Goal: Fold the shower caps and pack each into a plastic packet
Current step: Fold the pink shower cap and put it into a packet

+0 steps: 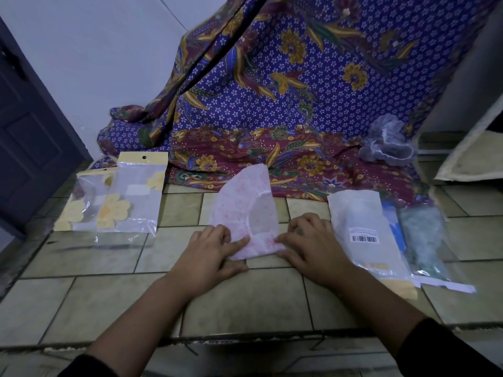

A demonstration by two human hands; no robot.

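The pink shower cap (239, 202) lies flattened on the tiled ledge (245, 303), about midway between its left and right edges. Its long axis runs away from the person toward the batik cloth (272, 104). The near end sits under both hands. The left hand (209, 251) and right hand (313, 248), equally near, press it with loosely extended fingertips, clasping nothing. The 2 empty packets (136, 197) lie nearer the left hand.

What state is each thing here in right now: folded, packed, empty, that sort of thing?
pink shower cap: folded flat, not yet packed.
left hand: fingers pressing the cap.
right hand: fingers pressing the cap.
flowered packets: apparently empty, lying flat.
barcode packet: filled, lying flat.
loose caps: crumpled, unfolded.
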